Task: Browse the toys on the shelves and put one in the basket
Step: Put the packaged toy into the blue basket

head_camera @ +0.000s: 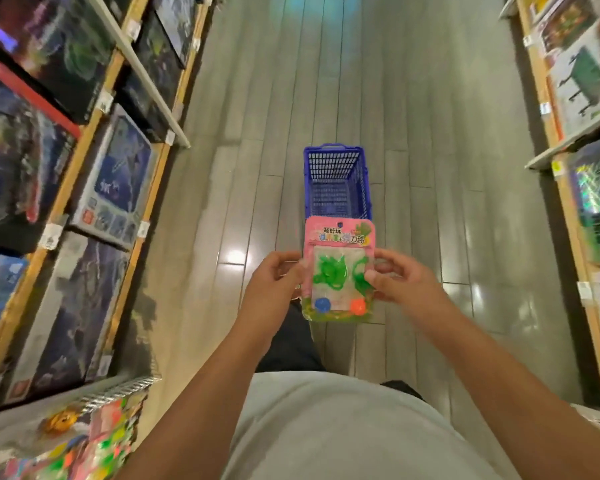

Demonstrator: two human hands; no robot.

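— What have you got there?

— My left hand (274,282) pinches the left edge of a toy pack (338,271), fingers curled round it, and my right hand (400,280) grips the right edge, thumb on the front of the clear blister. I hold it flat in front of my chest, face up.

— What kind of toy?

— A pink card with a clear bubble. Inside it are green stretchy shapes, and near the bottom edge a blue ball (323,304) and an orange ball (357,306).

— So you've picked one. Is it in the basket yet?

— No. The blue basket (336,161) stands on the floor (430,133) of the aisle, straight ahead of me. From where I look, the top edge of the pack overlaps the basket's near rim, but the pack is up in my hands, not inside it. As far as I can see through the mesh, the basket holds nothing.

— What's left, then?

— I judge the browsing done, or nearly: the choice is in my hands. What's left is to lean forward, lower the pack past the near rim and let go.

— And around you?

— Shelves (142,188) of large dark boxed sets run along my left, with a wire bin (118,393) of small bright toys at the near end. More boxed toys (582,77) line the shelving on my right.
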